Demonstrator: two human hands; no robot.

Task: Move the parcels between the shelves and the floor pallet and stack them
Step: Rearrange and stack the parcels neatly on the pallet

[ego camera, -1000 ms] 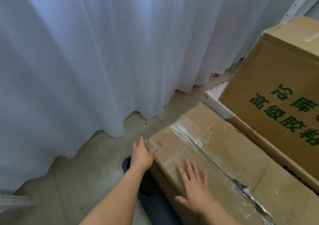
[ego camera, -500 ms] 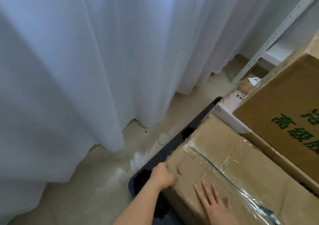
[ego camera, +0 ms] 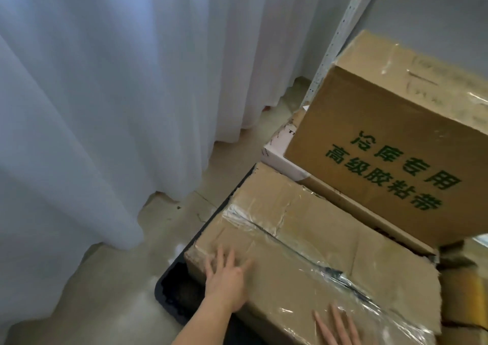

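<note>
The curtain fills the left of my view, hanging down to the floor. On the right stands a tall box with green print, sitting on a flatter box and a white box, with a shelf post rising behind. Below it lies the parcel, a long taped carton on the black pallet, its far long side just beside the stack under the tall box and its near end reaching to the pallet's corner.

My left hand lies flat on the parcel's near corner, fingers spread and straight, pressing, not gripping. My right hand is at the bottom edge, fingers straight on the top face; the palm is cut off, but it looks released too.

I judge the step to be seating this parcel square on the pallet. To do it well I would keep both palms flat and push low and evenly, so the carton slides without tipping. The top flap is torn and the tape loose, so I would not press hard on the seam or hook fingers under it. I would line its long side against the neighbouring stack and keep the near end from overhanging the pallet, so the next parcel has a level base
</note>
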